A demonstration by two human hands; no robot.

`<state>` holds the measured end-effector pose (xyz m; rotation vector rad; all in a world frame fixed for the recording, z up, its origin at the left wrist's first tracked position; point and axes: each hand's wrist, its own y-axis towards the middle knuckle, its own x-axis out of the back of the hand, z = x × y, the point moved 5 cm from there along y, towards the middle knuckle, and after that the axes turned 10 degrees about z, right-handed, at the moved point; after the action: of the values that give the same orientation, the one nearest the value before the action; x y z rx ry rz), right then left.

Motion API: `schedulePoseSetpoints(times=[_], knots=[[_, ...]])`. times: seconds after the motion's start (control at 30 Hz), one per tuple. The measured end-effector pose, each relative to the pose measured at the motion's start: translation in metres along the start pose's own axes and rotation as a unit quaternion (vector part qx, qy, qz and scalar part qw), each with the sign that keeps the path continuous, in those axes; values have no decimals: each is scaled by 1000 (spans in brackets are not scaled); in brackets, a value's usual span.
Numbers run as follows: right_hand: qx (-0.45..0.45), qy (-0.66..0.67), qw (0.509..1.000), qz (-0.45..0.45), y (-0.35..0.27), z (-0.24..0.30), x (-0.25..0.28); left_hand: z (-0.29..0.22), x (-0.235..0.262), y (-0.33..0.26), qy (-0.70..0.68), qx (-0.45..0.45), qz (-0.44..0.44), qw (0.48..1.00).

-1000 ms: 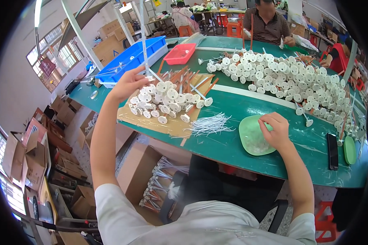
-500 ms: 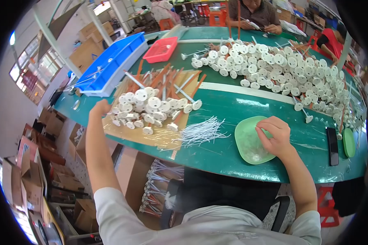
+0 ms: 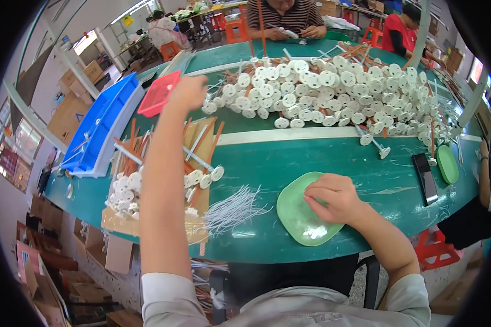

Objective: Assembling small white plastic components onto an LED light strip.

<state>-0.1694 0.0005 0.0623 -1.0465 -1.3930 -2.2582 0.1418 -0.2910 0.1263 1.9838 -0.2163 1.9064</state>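
Note:
My left hand (image 3: 189,94) is stretched out to the far left, beside the red tray (image 3: 159,94) and the near end of a big heap of white disc-headed rods (image 3: 311,90). Its fingers are smeared, and whatever they might hold does not show. Over the green dish (image 3: 297,218), my right hand (image 3: 333,199) has thumb and fingers pinched together; anything between them is too small to make out. Clear or pale bits lie in the dish. To its left is a bundle of thin white strips (image 3: 235,211). My left forearm partly covers a smaller pile of disc-headed rods (image 3: 126,191) on cardboard (image 3: 204,147).
A long blue bin (image 3: 101,125) stands at the left table edge. On the right lie a black phone (image 3: 424,180) and a smaller green dish (image 3: 447,164). Across the table a person (image 3: 286,22) handles a white piece; another in red (image 3: 401,35) sits farther right.
My left hand has moved from the left edge of the cardboard pile forward to the red tray. The right hand stays pinched over the dish. The whole view has shifted.

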Motion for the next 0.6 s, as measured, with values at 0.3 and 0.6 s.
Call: schedulePoseSetpoints(times=[0.3,0.6], knots=[[3,-1,1000,27,-9,2,-1,-132,-18,9,127,-124,258,950],[19,-44,997,-58,-10,11,13,-152,15,-112,-437,-23,-39,898]])
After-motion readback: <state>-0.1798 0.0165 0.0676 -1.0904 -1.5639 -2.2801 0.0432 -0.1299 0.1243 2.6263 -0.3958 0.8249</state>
